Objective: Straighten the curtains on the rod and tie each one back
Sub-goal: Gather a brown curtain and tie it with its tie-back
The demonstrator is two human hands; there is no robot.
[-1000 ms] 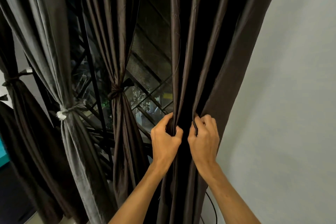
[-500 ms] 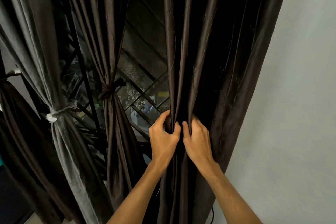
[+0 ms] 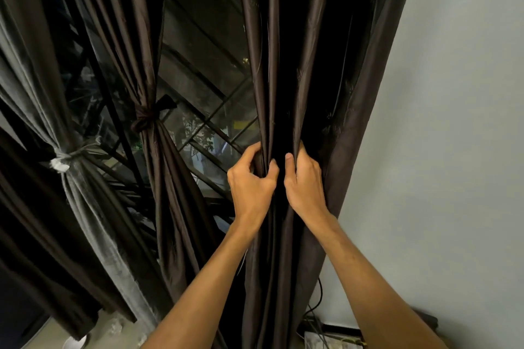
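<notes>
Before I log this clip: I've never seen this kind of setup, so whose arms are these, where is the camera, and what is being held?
There is no machine here. A person wears one wide-angle camera on the head, looking forward and down, so the arms at the bottom are the wearer's own. The left hand and right hand sit side by side, each gripping folds of the dark brown curtain that hangs next to the pale wall. That curtain shows no tie. To its left, a second brown curtain is gathered by a dark knotted tie, and further left a grey curtain is bound by a whitish tie. Between the curtains shows a window with a metal grille. No table is in view.
</notes>
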